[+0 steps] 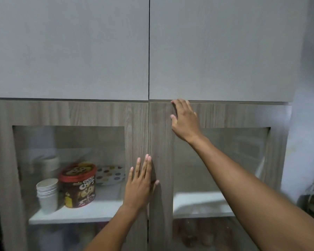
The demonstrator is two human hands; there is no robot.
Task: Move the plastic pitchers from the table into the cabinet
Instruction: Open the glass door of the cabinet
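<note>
Both hands are laid flat on the cabinet (225,115) doors, fingers spread and nothing gripped — the left hand (140,185) against the left door's inner stile by the centre seam, the right hand (184,120) higher, fingertips at the right door's top edge. Both glass-fronted doors appear shut. No plastic pitchers and no bench are seen in this view, so their place cannot be told. Either opening or final closing is judged to be in hand; if opening, an edge must next be caught and swung outward. Behind the left glass a chocolate-chip tub (78,185) and stacked paper cups (47,194) are seen on a white shelf (76,214).
</note>
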